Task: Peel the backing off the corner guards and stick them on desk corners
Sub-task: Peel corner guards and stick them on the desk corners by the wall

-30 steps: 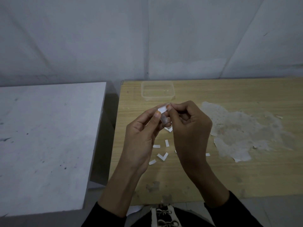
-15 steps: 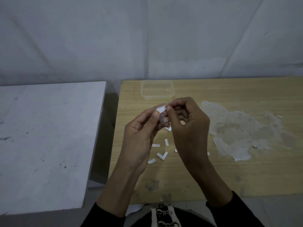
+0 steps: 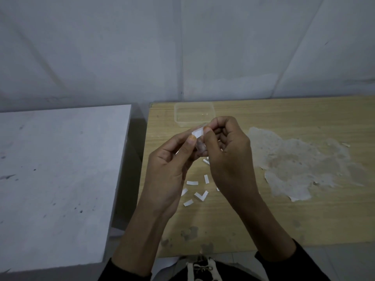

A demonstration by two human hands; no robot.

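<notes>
Above the wooden desk (image 3: pixel 284 220), my left hand (image 3: pixel 170 165) holds a small clear corner guard (image 3: pixel 199 146) between thumb and fingers. A white backing strip (image 3: pixel 197 132) stands up from the guard. My right hand (image 3: pixel 227 155) pinches the top of that strip between thumb and forefinger. Much of the guard is hidden by my fingers. Several peeled white backing strips (image 3: pixel 199 194) lie scattered on the desk below my hands.
A clear plastic tub (image 3: pixel 193 114) stands at the desk's back left, just beyond my hands. A patch of torn, worn surface (image 3: pixel 300 165) spreads to the right. A grey-white table (image 3: pixel 56 179) stands to the left across a dark gap. A wall closes the back.
Both hands have risen slightly toward the tub while keeping their hold on the guard and strip. The strips on the desk lie as before.
</notes>
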